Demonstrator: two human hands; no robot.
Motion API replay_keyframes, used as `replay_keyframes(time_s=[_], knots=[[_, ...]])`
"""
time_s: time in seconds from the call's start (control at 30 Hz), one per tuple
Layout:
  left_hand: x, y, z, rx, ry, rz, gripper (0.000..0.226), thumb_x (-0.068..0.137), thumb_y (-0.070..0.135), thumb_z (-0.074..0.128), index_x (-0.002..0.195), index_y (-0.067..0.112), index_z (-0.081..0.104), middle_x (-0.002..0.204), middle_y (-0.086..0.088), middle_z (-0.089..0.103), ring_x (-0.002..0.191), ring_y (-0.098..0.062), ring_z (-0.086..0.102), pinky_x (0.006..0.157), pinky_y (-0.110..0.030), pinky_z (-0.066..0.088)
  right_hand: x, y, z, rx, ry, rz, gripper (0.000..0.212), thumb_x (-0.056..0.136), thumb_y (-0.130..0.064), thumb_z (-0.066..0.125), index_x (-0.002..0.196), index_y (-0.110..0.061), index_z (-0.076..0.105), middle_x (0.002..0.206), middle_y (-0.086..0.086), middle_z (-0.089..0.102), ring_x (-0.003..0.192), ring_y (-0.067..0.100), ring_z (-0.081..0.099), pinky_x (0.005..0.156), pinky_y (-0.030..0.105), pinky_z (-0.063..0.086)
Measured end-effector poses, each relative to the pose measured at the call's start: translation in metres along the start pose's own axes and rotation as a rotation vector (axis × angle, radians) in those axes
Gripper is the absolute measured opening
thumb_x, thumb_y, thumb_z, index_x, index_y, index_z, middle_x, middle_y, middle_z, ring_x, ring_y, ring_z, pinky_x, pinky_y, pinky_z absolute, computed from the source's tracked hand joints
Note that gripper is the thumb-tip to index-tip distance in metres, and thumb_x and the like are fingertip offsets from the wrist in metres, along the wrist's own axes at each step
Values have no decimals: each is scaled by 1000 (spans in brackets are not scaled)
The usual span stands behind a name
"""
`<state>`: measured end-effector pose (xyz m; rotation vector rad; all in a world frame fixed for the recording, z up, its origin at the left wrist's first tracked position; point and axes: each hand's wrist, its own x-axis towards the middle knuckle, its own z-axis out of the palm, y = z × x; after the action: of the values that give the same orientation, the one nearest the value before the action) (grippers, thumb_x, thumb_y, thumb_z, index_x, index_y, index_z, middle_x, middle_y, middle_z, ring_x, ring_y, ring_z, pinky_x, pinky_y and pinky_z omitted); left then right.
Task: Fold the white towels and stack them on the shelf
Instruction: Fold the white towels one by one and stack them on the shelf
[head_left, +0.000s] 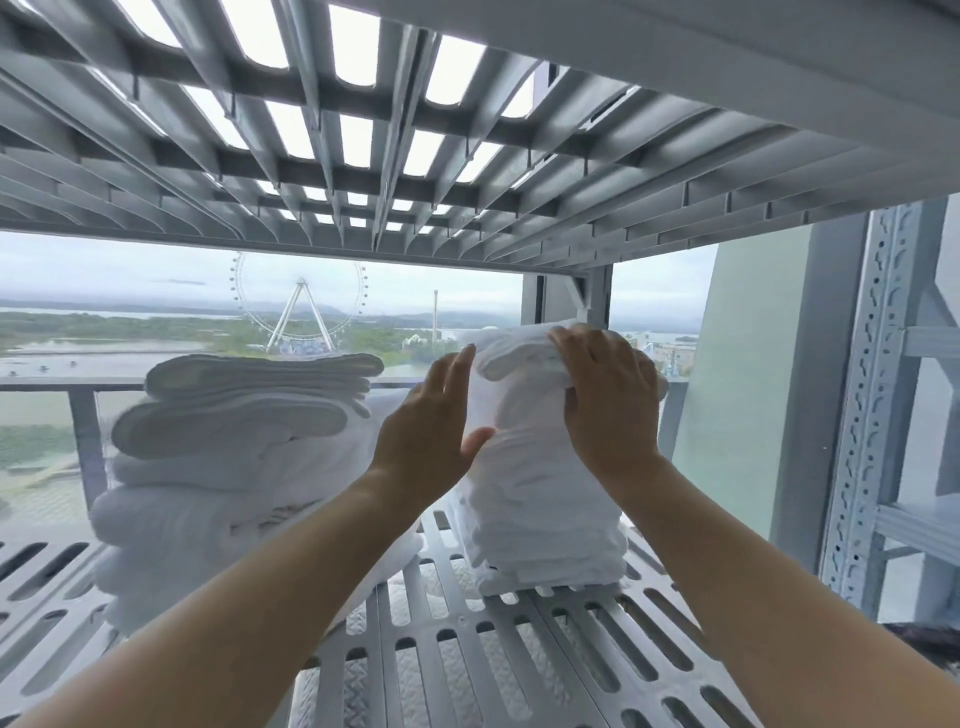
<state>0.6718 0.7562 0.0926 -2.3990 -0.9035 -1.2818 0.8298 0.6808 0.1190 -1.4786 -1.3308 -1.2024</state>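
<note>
Two stacks of folded white towels stand on the slatted grey shelf (467, 654). The tall narrow stack (540, 509) is at the right, the wider, lower stack (244, 467) at the left. My left hand (431, 431) lies flat with straight fingers against the left side of the tall stack. My right hand (605, 400) covers the top right of that stack, its fingers spread over the top towel (514, 353), which bulges a little over the edge.
Another slatted shelf (363, 145) hangs close overhead. A perforated metal upright (862, 441) bounds the rack at the right. Behind the rack a window shows a railing, water and a Ferris wheel (300, 306). The shelf's front strip lies bare between my forearms.
</note>
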Motion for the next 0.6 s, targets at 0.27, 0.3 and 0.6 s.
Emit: replay_keyframes(time_s=[0.27,0.3,0.6], knots=[[7,17,-18,-65,40,50,90,76,37,71,145,9,21,148,-9,32,130,-30,40,92,-43,49,-7,4,-31,22,147,-39,40,77,3,55,115,-9,61,113,8,65,104,32,60,84,43,47],[6,21,-20,-78,47,92,82,77,30,71,143,8,27,146,-10,36,130,-29,40,94,-43,50,-11,4,-36,25,141,-40,40,77,4,56,114,-9,61,113,9,65,103,32,60,84,43,48],[-27,43,-44,-7,44,305,47,78,-11,55,119,11,57,117,-5,63,101,-31,62,64,-45,57,-65,10,-78,89,-4,-48,40,72,8,60,109,-7,62,112,9,64,103,31,60,76,41,51]])
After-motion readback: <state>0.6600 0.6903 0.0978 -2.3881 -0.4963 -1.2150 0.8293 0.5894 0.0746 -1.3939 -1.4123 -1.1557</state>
